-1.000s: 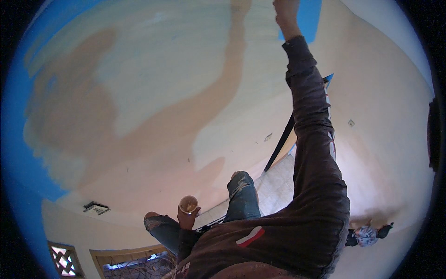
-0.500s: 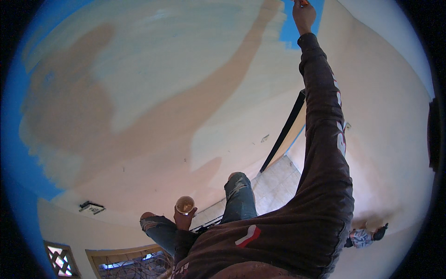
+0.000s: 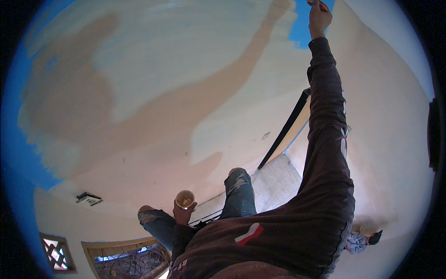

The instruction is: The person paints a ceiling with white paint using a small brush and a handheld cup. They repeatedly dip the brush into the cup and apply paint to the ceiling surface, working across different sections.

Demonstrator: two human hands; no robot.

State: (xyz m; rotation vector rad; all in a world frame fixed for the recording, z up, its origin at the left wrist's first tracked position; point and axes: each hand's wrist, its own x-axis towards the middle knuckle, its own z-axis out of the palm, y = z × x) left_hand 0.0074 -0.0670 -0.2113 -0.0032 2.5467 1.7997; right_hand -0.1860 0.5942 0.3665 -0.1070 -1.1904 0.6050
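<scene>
High at the upper right, my right hand (image 3: 320, 21) is stretched up against the wall, its fingers closed round what looks like a paintbrush (image 3: 324, 6) with an orange handle; its bristle end is out of view. Beside the hand is a bright blue patch (image 3: 302, 32) bordering pale cream paint. Low in the middle, my left hand (image 3: 182, 215) grips a light-coloured cup (image 3: 185, 199) from below and the side, its open top showing a brownish inside. The cup is held near my left knee. The large wall (image 3: 153, 51) carries pale, streaky paint with blue along its left edge.
A dark bar (image 3: 285, 128) slants beside my right arm, above a tiled floor (image 3: 278, 179). At lower left are a wall fitting (image 3: 89, 199), a small lattice window (image 3: 58, 253) and a wood-framed grille opening (image 3: 125, 260). Another person (image 3: 357, 242) is far below at right.
My right hand has shifted slightly to the right beside the blue patch, still gripping the orange handle. My left hand holds the cup much as before. The whole view has tilted a little.
</scene>
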